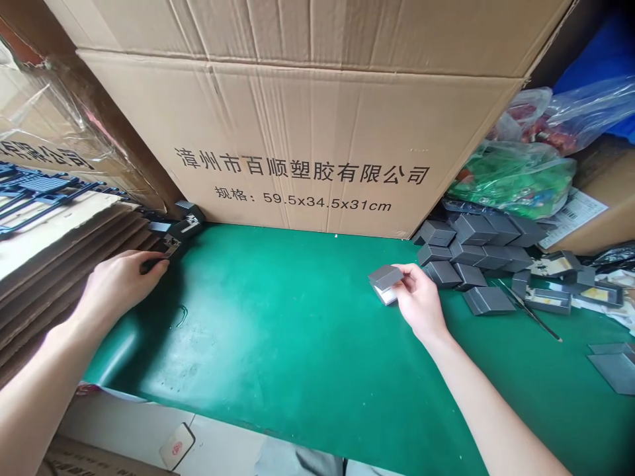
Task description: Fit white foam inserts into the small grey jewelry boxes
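My right hand (419,297) is closed on a small grey box (385,283) with a white inside, held just above the green table mat (278,330). Right behind that hand lies a heap of several closed grey boxes (466,248). My left hand (122,281) reaches to the mat's far left edge. Its fingers pinch a small black part (156,264) that lies beside a cluster of black plastic pieces (178,228).
A large printed cardboard carton (307,132) stands at the back of the mat. Stacked corrugated sheets (54,244) and dark blue plastic frames (34,192) lie at the left. Plastic bags with green and red items (516,172), open box parts (550,301) and flat grey lids (615,367) are at the right.
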### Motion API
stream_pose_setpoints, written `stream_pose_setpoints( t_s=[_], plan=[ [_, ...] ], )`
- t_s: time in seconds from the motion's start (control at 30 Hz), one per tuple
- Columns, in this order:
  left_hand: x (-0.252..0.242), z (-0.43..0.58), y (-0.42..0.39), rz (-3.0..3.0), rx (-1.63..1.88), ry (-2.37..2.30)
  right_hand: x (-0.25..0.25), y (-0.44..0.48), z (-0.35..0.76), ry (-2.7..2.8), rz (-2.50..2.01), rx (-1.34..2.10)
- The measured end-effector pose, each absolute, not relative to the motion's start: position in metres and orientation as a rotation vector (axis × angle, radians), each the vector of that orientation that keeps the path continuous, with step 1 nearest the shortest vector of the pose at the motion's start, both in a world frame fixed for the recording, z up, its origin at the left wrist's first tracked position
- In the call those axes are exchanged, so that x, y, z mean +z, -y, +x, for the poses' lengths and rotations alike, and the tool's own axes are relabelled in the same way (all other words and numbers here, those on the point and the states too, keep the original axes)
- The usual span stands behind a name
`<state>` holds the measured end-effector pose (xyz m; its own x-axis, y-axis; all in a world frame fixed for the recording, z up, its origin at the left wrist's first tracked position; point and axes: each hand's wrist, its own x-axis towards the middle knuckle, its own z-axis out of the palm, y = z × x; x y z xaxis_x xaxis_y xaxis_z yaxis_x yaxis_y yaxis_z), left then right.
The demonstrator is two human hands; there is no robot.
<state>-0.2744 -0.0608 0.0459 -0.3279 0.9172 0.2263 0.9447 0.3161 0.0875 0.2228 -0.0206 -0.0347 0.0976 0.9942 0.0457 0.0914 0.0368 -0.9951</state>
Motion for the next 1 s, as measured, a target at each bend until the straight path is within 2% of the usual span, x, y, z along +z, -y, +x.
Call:
stream_pose_setpoints(
  t_s=[0.13, 0.3, 0.53, 0.77, 1.0],
  plan=[
    [0.033, -0.271, 0.058, -1.905, -0.245, 2.162, -0.037, 0.020, 0.224, 1.271, -1.311, 1.038],
    [0.021, -0.240, 0.057, -2.148, -0.375, 1.974, -0.037, 0.018, 0.226, 1.269, -1.308, 1.041],
    [-0.003, -0.132, 0.060, -2.624, -0.502, 1.572, -0.034, 0.014, 0.225, 1.293, -1.288, 0.959],
    [0.006, -0.014, 0.030, -3.038, -0.467, 1.180, -0.032, 0.008, 0.231, 1.244, -1.307, 0.833],
    [0.011, 0.024, 0.012, -3.034, -0.478, 1.121, -0.039, 0.002, 0.233, 1.199, -1.308, 0.684]
  ],
)
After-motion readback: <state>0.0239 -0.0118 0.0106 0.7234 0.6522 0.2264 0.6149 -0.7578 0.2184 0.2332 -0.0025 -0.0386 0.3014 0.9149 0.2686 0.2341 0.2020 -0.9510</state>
